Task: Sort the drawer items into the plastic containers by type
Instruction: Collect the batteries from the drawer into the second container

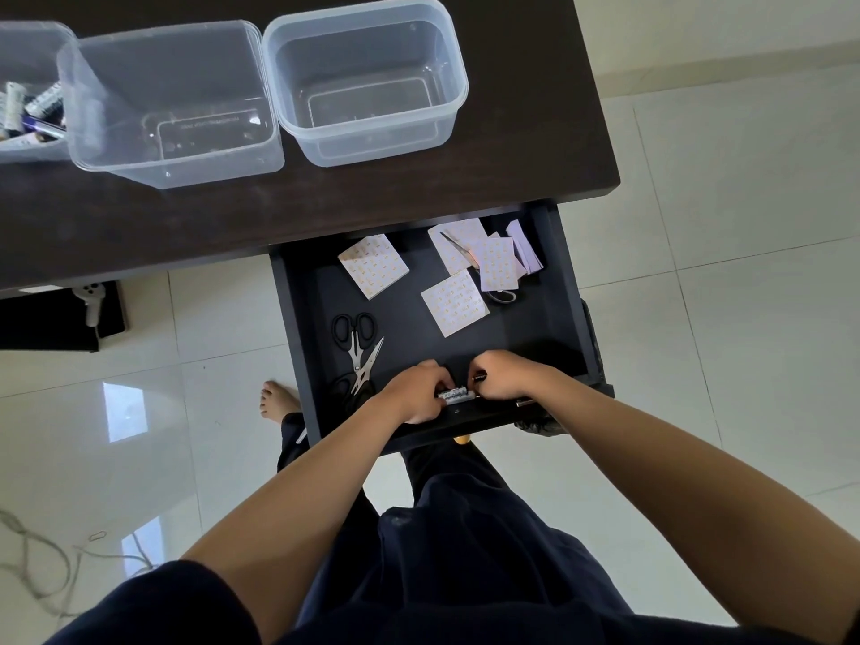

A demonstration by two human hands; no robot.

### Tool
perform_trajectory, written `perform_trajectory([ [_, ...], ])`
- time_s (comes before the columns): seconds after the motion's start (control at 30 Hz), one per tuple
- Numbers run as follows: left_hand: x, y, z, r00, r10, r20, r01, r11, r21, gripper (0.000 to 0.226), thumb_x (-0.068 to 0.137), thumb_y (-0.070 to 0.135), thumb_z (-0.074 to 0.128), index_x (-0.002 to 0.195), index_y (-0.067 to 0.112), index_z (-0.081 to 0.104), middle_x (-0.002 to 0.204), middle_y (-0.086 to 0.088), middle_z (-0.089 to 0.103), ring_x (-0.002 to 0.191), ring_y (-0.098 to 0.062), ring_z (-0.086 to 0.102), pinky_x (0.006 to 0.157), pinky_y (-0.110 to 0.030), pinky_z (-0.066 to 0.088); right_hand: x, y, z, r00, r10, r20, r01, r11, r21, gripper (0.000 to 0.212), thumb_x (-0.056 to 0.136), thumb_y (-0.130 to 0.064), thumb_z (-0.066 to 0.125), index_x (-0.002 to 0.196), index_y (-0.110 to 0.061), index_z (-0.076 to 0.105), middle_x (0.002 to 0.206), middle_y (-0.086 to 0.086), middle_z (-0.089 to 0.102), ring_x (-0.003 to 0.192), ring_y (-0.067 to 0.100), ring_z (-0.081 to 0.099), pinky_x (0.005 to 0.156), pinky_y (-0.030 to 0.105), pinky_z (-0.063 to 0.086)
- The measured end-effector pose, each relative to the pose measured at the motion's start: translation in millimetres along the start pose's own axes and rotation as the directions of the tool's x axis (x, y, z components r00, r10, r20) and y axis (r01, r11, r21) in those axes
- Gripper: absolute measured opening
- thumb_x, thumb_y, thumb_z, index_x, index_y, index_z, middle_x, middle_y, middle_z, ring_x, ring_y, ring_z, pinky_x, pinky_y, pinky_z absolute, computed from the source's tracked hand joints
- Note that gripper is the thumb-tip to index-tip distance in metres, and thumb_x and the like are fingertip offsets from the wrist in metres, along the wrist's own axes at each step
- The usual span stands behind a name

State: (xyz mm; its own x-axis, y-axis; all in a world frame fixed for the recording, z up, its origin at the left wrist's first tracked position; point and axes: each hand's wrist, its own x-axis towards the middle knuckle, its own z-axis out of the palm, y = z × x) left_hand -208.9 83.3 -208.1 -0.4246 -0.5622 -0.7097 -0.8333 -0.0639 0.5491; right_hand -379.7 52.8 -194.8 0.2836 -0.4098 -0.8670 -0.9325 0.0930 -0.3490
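A dark desk (325, 202) stood on a pale tiled floor (721, 318), its drawer (554, 318) pulled fully out. At the drawer's front edge, both hands curled around small batteries (455, 394): the left hand (416, 393) gripped them, and the right hand (502, 377) was closed beside, also on a dark pen (479, 377). The drawer's middle was bare. Two black scissors (356, 339) lay left, and about five paper pads (373, 266) behind. Three containers (367, 81) stood on the desk; the two nearest were empty, and the left one (28, 109) held batteries.
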Motion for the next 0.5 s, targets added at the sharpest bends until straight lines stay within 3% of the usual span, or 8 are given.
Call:
perform_trajectory([
  [0.1,1.9,3.7,1.7,1.0,0.026,0.0,-0.026,1.0,0.004,0.039,0.086,0.014,0.059,0.124,0.02,0.056,0.122,-0.005,0.05,0.112,-0.025,0.053,0.096,-0.035,0.045,-2.6,5.8,-5.5,0.996,-0.012,-0.087,0.011,1.0,-0.01,0.006,0.085,-0.016,0.058,0.088,-0.012,0.062,0.101,0.007,0.067,0.088,0.023,0.059,0.075,0.031,0.048],
  [0.2,4.4,6.6,3.3,0.999,0.03,0.01,-0.03,1.0,0.008,0.04,0.086,0.016,0.06,0.125,0.022,0.055,0.12,-0.005,0.049,0.11,-0.027,0.053,0.096,-0.037,0.045,-10.7,14.3,-17.1,0.993,0.007,-0.12,-0.021,0.993,-0.117,0.02,0.084,-0.025,0.065,0.092,-0.006,0.064,0.094,0.01,0.066,0.086,0.027,0.061,0.072,0.034,0.048],
  [0.3,7.5,8.2,2.4,0.999,0.028,0.016,-0.028,0.999,0.02,0.038,0.088,0.018,0.061,0.125,0.022,0.055,0.119,-0.005,0.048,0.109,-0.027,0.052,0.095,-0.035,0.045,-14.8,20.7,-23.0,0.995,0.024,-0.093,-0.044,0.976,-0.212,0.016,0.08,-0.017,0.067,0.09,-0.004,0.066,0.092,0.015,0.066,0.084,0.03,0.061,0.064,0.03,0.043],
  [0.5,4.5,6.2,4.6,0.997,0.074,-0.034,-0.074,0.997,-0.006,0.035,0.087,0.011,0.058,0.121,0.019,0.058,0.12,-0.004,0.047,0.107,-0.024,0.053,0.093,-0.033,0.045,-10.6,24.5,-22.8,0.996,0.018,-0.089,-0.032,0.987,-0.158,0.02,0.073,-0.016,0.076,0.07,-0.005,0.059,0.077,0.012,0.057,0.067,0.024,0.049,0.054,0.028,0.035],
])
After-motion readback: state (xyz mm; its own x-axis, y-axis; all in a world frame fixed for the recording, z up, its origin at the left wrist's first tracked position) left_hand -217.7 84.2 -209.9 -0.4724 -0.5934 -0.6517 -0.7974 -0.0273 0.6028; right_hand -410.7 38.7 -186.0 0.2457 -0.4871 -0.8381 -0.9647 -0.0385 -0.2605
